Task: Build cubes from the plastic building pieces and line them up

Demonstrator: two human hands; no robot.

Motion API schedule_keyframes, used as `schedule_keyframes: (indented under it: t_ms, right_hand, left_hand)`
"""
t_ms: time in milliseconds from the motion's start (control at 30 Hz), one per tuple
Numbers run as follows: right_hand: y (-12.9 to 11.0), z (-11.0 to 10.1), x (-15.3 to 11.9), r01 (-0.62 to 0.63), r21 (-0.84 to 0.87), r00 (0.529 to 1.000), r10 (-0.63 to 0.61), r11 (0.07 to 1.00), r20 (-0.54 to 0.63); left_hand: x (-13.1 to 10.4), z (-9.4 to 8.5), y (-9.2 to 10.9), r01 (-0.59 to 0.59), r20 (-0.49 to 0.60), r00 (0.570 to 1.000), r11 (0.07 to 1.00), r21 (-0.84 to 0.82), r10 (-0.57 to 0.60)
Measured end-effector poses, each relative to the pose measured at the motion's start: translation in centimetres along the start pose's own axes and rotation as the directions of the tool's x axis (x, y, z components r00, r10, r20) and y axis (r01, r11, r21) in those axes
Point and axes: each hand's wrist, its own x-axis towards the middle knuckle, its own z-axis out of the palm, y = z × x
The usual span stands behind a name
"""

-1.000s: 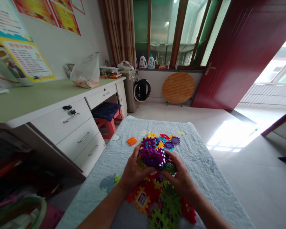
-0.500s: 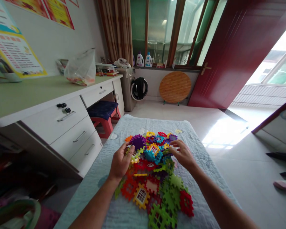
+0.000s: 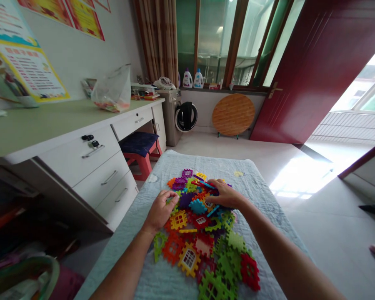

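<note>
A heap of colourful plastic interlocking building tiles lies in front of me, toothed along the edges. My left hand (image 3: 162,209) is at the heap's left side, fingers curled and thumb close to them; whatever they hold is hidden. Beside it lie a purple tile (image 3: 186,200) and a yellow window tile (image 3: 178,219). Over the heap's right side reaches my right hand (image 3: 224,195), thumb and fingers apart. Its fingertips touch tiles near a tilted blue tile (image 3: 205,182). A round-toothed blue tile (image 3: 198,206) lies between the hands. Green tiles (image 3: 228,262) spread nearest me.
A light blue quilted cloth (image 3: 128,262) covers the table under the tiles. To the left stand a white desk (image 3: 103,166) with a plastic bag (image 3: 112,91) and a red stool (image 3: 143,164). Behind are a washing machine (image 3: 170,112) and a round wooden tabletop (image 3: 233,114).
My right hand has moved left over the heap. Near my left hand, the large purple tile and the yellow-green tile have left their raised places; tiles in the middle have shifted. The view has turned slightly left.
</note>
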Motion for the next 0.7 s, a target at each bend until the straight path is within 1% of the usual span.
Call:
schedule_keyframes:
  t_ms: [67, 100, 133, 167, 200, 233, 267, 300, 333, 400, 467, 567, 633, 700]
  right_hand:
    - [-0.7, -0.6, -1.4, 0.065, 0.066, 0.992, -0.072, 0.996, 0.107]
    - [-0.8, -1.0, -2.0, 0.111, 0.111, 0.974, -0.130, 0.988, 0.185]
    - [-0.8, -1.4, -2.4, 0.155, 0.161, 0.946, -0.193, 0.975, 0.260]
    - [-0.6, -1.9, -2.6, 0.179, 0.211, 0.918, -0.241, 0.961, 0.316]
    - [-0.3, -2.3, -2.5, 0.179, 0.254, 0.903, -0.261, 0.950, 0.340]
    - [0.2, -2.7, -2.3, 0.152, 0.283, 0.910, -0.246, 0.947, 0.333]
    - [0.8, -3.0, -1.8, 0.105, 0.296, 0.934, -0.197, 0.949, 0.299]
    - [1.4, -3.2, -1.2, 0.047, 0.297, 0.962, -0.123, 0.954, 0.244]
    - [1.9, -3.3, -0.5, -0.008, 0.287, 0.982, -0.046, 0.958, 0.181]
    - [2.6, -3.1, 1.1, -0.075, 0.256, 0.996, 0.060, 0.964, 0.068]
    - [2.7, -2.5, 2.8, -0.116, 0.243, 0.993, 0.117, 0.963, 0.014]
    - [1.9, -1.0, 5.0, -0.141, 0.255, 0.990, 0.141, 0.957, 0.017]
    - [1.1, 0.0, 5.9, -0.142, 0.265, 0.990, 0.137, 0.954, 0.039]
    - [0.3, 0.6, 6.3, -0.124, 0.286, 0.992, 0.109, 0.950, 0.068]
  left_hand:
    - [0.1, 0.0, 0.1, -0.019, 0.021, 1.000, 1.000, 0.011, 0.019]
    - [0.3, -0.1, 0.2, -0.029, 0.009, 1.000, 0.999, 0.029, 0.028]
    - [0.7, -0.2, 0.3, -0.038, -0.012, 0.999, 0.998, 0.054, 0.039]
    - [1.3, -0.3, 0.3, -0.051, -0.031, 0.998, 0.995, 0.083, 0.054]
    - [2.2, -0.3, 0.2, -0.065, -0.036, 0.997, 0.991, 0.114, 0.069]
    - [3.2, -0.4, 0.1, -0.076, -0.028, 0.996, 0.986, 0.148, 0.081]
    - [4.3, -0.4, -0.2, -0.097, 0.016, 0.995, 0.980, 0.176, 0.096]
    - [5.6, -0.3, -0.5, -0.092, 0.077, 0.994, 0.973, 0.213, 0.077]
    - [6.8, -0.1, -0.9, -0.057, 0.143, 0.990, 0.963, 0.262, 0.019]
    - [8.9, 0.4, -1.6, -0.032, 0.196, 0.980, 0.958, 0.286, -0.026]
    - [10.1, 1.0, -1.9, -0.039, 0.250, 0.967, 0.956, 0.290, -0.037]
    - [10.4, 1.7, -1.3, -0.092, 0.327, 0.945, 0.961, 0.259, 0.002]
    - [9.9, 1.9, -0.4, -0.133, 0.363, 0.931, 0.965, 0.224, 0.044]
    - [9.2, 1.9, 0.9, -0.182, 0.379, 0.919, 0.970, 0.158, 0.111]
